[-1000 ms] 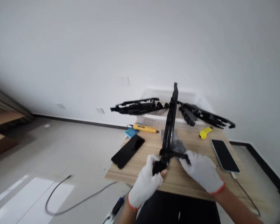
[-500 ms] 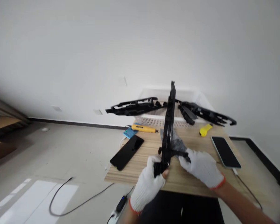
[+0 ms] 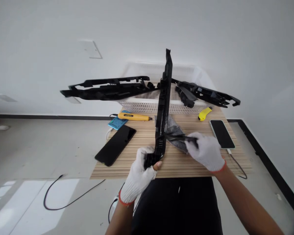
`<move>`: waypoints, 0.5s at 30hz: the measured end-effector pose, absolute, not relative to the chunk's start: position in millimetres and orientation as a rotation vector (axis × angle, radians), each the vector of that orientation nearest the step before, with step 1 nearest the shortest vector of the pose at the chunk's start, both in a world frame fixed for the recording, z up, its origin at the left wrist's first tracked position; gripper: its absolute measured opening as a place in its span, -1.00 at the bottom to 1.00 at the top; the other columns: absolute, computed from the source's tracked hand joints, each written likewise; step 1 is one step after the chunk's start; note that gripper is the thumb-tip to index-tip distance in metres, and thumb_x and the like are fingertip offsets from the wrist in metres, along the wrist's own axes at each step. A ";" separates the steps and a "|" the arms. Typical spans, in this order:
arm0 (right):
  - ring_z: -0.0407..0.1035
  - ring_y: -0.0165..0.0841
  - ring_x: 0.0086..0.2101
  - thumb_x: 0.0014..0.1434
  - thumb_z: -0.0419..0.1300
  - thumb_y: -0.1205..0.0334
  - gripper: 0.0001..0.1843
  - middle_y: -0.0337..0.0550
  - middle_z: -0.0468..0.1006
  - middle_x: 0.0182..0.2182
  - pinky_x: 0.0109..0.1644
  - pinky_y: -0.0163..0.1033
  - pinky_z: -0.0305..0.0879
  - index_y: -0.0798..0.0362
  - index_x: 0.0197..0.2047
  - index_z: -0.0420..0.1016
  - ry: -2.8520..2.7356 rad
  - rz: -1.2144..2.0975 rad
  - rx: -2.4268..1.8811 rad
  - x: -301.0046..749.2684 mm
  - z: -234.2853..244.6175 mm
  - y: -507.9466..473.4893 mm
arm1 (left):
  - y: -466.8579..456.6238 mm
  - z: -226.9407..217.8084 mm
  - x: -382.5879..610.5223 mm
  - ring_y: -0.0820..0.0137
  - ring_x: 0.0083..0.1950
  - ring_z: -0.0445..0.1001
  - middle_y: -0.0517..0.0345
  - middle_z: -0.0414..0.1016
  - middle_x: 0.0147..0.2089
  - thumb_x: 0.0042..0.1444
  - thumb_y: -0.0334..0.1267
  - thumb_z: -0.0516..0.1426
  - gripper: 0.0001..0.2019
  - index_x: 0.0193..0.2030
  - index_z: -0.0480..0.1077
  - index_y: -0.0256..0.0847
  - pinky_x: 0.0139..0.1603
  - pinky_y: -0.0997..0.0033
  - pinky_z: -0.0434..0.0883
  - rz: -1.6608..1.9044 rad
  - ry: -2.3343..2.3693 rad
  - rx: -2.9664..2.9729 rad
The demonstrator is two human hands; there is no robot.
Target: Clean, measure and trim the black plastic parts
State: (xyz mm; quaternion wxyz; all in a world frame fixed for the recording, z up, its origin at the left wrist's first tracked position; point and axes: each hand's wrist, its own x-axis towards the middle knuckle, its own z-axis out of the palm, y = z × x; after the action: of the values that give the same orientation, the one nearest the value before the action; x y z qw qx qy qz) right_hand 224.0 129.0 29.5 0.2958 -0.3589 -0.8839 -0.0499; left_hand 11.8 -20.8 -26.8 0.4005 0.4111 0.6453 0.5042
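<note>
My left hand (image 3: 138, 174), in a white knit glove with a red cuff, is closed around the lower end of a long black plastic trim piece (image 3: 163, 109). The piece stands nearly upright over the table, its far end in front of the basket. My right hand (image 3: 205, 150), gloved alike, is closed on the handle of a slim black tool (image 3: 182, 137). The tool's thin end meets the trim piece's lower part; its exact tip cannot be made out. Beneath the tool lies a grey cloth (image 3: 175, 130) on the wooden table (image 3: 178, 166).
A white plastic basket (image 3: 142, 107) holds more black plastic parts (image 3: 110, 89), which jut over both sides. On the table are a yellow electric tool (image 3: 134, 116), a blue device (image 3: 117, 122), a black phone (image 3: 116, 145), a yellow cutter (image 3: 205, 113) and a phone on a cable (image 3: 222, 133).
The view has shifted, so the table sits higher and further left. My right hand's tool has moved slightly up along the trim piece. My left hand keeps its hold.
</note>
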 end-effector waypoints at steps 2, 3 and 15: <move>0.46 -0.37 -0.53 0.41 0.09 0.11 -0.68 -0.17 0.59 -0.51 -0.40 -0.26 0.12 0.09 -0.26 0.56 -2.222 -0.125 -0.920 230.6 34.3 133.4 | -19.1 -23.9 12.6 0.49 -0.41 0.46 0.20 0.46 -0.08 0.23 -0.03 0.23 -0.65 -0.02 0.19 -0.08 -0.34 0.38 0.48 1.251 1.707 1.101; 0.45 -0.35 -0.54 0.41 0.10 0.09 -0.69 -0.17 0.58 -0.51 -0.40 -0.26 0.14 0.09 -0.24 0.57 -2.215 -0.144 -0.933 233.8 35.3 134.7 | -18.7 -22.9 12.6 0.43 -0.31 0.52 0.17 0.48 -0.06 0.23 -0.04 0.24 -0.67 -0.02 0.22 -0.08 -0.23 0.34 0.51 1.238 1.752 1.146; 0.59 -0.11 -0.25 0.48 -0.03 0.14 -0.54 0.19 0.63 0.03 -0.24 -0.08 0.42 0.10 0.31 0.44 -2.144 -0.017 -1.631 235.6 -9.4 117.3 | -22.2 -32.2 10.3 0.23 0.12 0.56 0.00 0.49 0.15 0.25 -0.06 0.25 -0.63 0.08 0.25 -0.08 0.19 0.13 0.47 1.286 1.714 1.220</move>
State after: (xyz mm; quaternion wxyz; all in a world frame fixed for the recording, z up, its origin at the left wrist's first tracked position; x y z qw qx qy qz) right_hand 235.6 117.3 -9.4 0.2221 -0.5904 -0.7759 -0.0063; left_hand 10.3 -22.2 -32.2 0.3317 0.4668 0.6558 0.4919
